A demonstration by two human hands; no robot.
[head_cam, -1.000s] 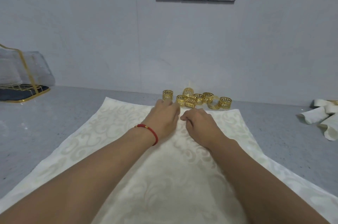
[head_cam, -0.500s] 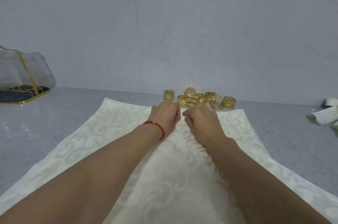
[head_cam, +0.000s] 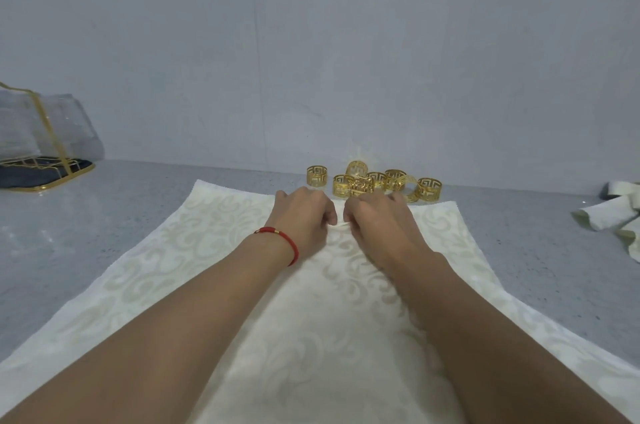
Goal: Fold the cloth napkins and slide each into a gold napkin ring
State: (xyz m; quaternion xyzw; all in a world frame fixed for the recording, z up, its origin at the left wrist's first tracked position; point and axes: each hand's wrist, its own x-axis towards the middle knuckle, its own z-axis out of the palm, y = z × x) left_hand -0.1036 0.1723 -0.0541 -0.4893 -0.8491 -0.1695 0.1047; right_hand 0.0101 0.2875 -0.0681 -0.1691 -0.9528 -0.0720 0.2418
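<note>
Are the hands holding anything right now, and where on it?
Both the left hand and right hand pinch the cream napkin mid-width, near its far edge.

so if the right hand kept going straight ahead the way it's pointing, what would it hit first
Most likely the cluster of gold napkin rings, just past the far edge of the napkin in front of the right hand. Depth is hard to judge, but nothing else lies between.

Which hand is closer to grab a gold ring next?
Probably the right hand: its knuckles sit just in front of the gold rings. The left hand is slightly farther left, near only one ring.
</note>
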